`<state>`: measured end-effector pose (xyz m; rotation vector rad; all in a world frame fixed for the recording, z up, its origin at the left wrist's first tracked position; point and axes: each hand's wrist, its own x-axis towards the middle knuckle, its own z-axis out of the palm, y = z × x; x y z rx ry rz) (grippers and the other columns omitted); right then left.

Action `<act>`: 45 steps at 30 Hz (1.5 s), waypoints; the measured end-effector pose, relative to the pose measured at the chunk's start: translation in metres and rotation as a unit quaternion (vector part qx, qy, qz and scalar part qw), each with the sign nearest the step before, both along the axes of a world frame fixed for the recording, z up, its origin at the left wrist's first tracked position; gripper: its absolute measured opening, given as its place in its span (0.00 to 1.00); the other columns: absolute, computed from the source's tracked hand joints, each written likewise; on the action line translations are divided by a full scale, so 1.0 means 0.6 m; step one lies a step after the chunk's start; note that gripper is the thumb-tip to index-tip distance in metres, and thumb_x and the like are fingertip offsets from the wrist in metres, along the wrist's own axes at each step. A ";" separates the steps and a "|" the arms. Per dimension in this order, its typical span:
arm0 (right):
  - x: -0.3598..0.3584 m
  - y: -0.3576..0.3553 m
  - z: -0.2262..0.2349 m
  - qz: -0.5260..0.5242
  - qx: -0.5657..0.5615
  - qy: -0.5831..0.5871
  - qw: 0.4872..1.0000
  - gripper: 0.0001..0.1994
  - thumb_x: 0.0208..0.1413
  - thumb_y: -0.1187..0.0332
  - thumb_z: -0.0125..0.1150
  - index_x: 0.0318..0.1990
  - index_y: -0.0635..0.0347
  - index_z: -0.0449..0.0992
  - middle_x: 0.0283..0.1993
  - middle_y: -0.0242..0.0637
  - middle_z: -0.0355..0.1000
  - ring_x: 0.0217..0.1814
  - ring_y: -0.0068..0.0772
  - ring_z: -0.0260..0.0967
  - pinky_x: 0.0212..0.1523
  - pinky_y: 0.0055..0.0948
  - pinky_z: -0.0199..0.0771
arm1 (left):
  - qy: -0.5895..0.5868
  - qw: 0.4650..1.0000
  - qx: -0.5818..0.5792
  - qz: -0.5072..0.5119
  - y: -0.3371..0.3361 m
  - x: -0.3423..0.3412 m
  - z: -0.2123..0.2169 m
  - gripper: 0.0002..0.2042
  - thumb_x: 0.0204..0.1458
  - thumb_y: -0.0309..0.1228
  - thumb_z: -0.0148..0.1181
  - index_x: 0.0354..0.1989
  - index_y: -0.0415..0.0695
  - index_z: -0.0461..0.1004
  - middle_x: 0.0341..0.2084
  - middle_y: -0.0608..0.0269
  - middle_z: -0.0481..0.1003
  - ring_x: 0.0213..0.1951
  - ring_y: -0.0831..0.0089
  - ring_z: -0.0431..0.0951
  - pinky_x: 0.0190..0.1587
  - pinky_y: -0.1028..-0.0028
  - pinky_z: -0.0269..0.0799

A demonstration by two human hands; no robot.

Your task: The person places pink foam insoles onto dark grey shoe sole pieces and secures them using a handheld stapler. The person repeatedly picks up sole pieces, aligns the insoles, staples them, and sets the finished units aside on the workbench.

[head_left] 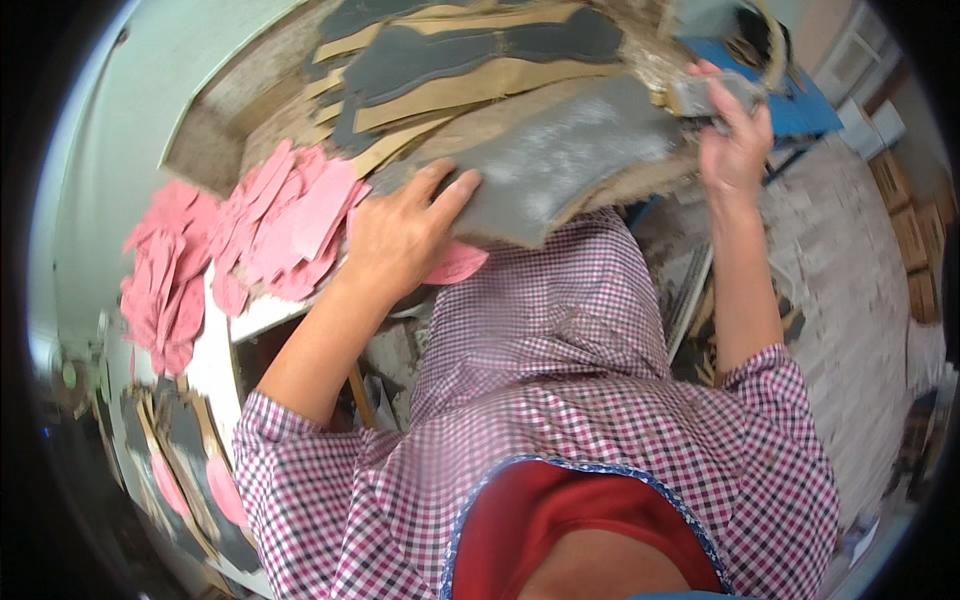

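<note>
A dark grey board [560, 150] with whitish patches lies across the worktop in front of me. My left hand [405, 225] rests on its left end, thumb and fingers spread. A pink leaf-shaped piece [460, 263] pokes out below that hand. At the board's far right end, my right hand [735, 135] is closed around a small grey block-like thing [697, 96]; blur hides its exact kind. Beyond the board lie stacked dark grey shaped pieces [480, 60] with tan strips [490, 85].
Two heaps of pink cut pieces [290, 220] lie to the left. Finished-looking dark pieces with pink inserts [180, 480] are at the lower left. A blue table [810, 110] stands at the far right, with cardboard boxes [905, 215] stacked beyond it.
</note>
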<state>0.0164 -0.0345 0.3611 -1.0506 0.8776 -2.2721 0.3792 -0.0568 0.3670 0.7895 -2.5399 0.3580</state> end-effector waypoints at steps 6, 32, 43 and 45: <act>0.009 0.021 0.034 0.003 0.019 -0.221 0.975 0.23 0.62 0.71 0.44 0.59 0.85 0.61 0.65 0.59 0.61 0.71 0.53 0.54 0.74 0.50 0.46 | 0.358 0.923 0.139 0.026 -0.025 0.073 0.035 0.14 0.51 0.22 0.60 0.47 0.42 0.75 0.33 0.49 0.77 0.29 0.60 0.78 0.34 0.67 0.73; -0.209 -0.029 -0.079 0.142 0.152 -0.252 0.945 0.23 0.65 0.70 0.44 0.63 0.78 0.60 0.69 0.54 0.57 0.73 0.47 0.52 0.74 0.45 0.47 | 0.122 0.596 -0.320 0.726 0.482 0.722 0.095 0.29 0.54 0.34 0.60 0.65 0.49 0.61 0.55 0.49 0.67 0.52 0.48 0.73 0.53 0.58 0.69; -0.195 -0.026 -0.134 0.180 0.091 -0.177 0.963 0.16 0.58 0.75 0.54 0.52 0.77 0.69 0.53 0.53 0.72 0.59 0.45 0.68 0.65 0.38 0.63 | 0.342 0.884 0.141 0.286 -0.011 0.271 0.040 0.10 0.53 0.26 0.62 0.43 0.43 0.81 0.30 0.64 0.81 0.22 0.83 0.68 0.29 0.79 0.68; -0.162 -0.010 -0.122 0.150 0.112 -0.145 0.972 0.17 0.60 0.73 0.52 0.53 0.77 0.69 0.54 0.52 0.72 0.60 0.46 0.68 0.65 0.44 0.64 | 0.303 0.899 0.163 0.271 -0.050 0.214 0.041 0.09 0.53 0.27 0.62 0.43 0.44 0.81 0.31 0.61 0.82 0.23 0.77 0.73 0.30 0.75 0.71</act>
